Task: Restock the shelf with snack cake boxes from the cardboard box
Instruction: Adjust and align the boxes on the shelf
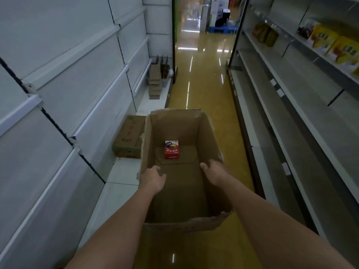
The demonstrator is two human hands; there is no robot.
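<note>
One small red snack cake box (171, 150) stands upright on the floor of the large open brown cardboard box (208, 136), toward its far end. Both hands reach inside, holding nothing: the left hand (152, 178), fingers loosely curled, and the right hand (214, 172), fingers relaxed, sit short of it, the left a little nearer.

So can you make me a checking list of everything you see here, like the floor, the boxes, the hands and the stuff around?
Surface: shiny yellow floor of a shop aisle.
Job's things: open cardboard box in the aisle; one red snack cake box upright on its bottom.
Clutter: closed carton and stacked small cartons on the left base.
Grippers: left hand and right hand reach into the cardboard box; neither touches the snack cake box.
Cables: nothing seen.
Surroundings: mostly bare right shelves holding yellow packets; bare left shelves.
</note>
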